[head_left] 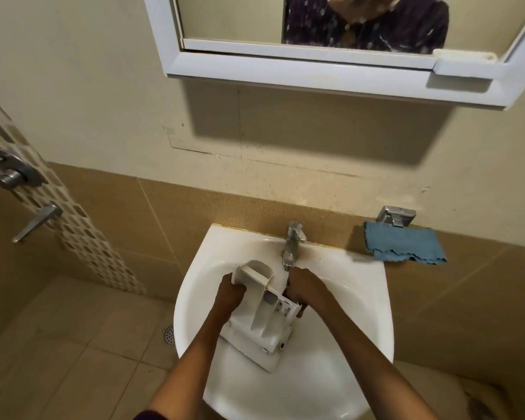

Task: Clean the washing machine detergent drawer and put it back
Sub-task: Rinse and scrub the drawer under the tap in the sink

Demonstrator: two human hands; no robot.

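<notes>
Head view: this looks like the rinsing step. The detergent drawer [264, 319] lies tilted in the sink [373, 301] under the tap [293, 244], between both sets of fingers. The left hand [231, 294] curls over its left wall, and the right hand [303, 287] clasps its right rim. The next move probably calls for turning each compartment toward the tap. A blue cloth [403, 242] hangs beyond the right fingers.

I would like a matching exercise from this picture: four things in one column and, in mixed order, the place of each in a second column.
1. drawer
2. cloth
3. tap
4. mirror

A. on the wall, above the sink
B. at the sink's back rim
C. in the sink, gripped by the left hand and the right hand
D. by the wall, right of the tap

Pairs: 1-C, 2-D, 3-B, 4-A
</notes>
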